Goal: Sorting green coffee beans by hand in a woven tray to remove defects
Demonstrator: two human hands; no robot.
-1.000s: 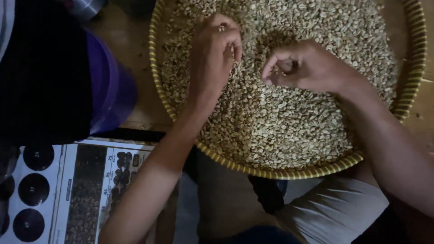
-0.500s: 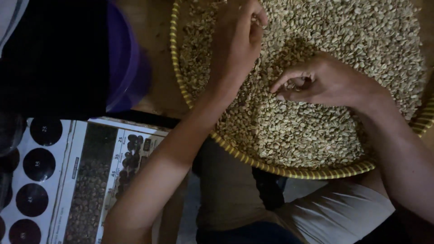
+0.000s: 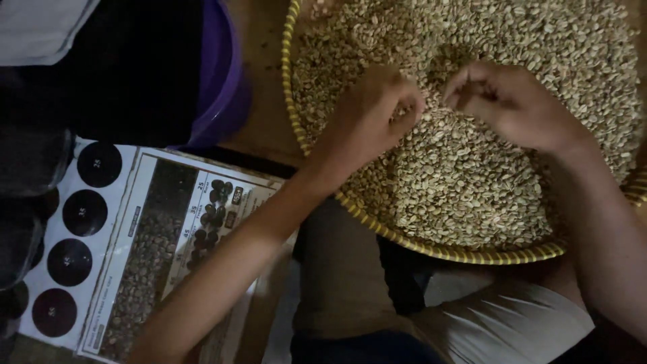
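Wooden worktop (image 3: 266, 101), dim light. Woven tray (image 3: 431, 248) w/ yellow rim, right half of scene, filled w/ pale beans (image 3: 472, 175). Printed chart (image 3: 145, 249) w/ black discs, near left. Purple container (image 3: 219, 87), far left. Left hand (image 3: 374, 111) & right hand (image 3: 512, 101) on beans, centre of tray; fingers of both curled, pinched shut; contents: cannot tell.

Wooden table (image 3: 266, 114): woven tray (image 3: 431, 248), purple bowl (image 3: 219, 101), printed chart (image 3: 148, 249).

Woven tray (image 3: 431, 248) cut off top, right
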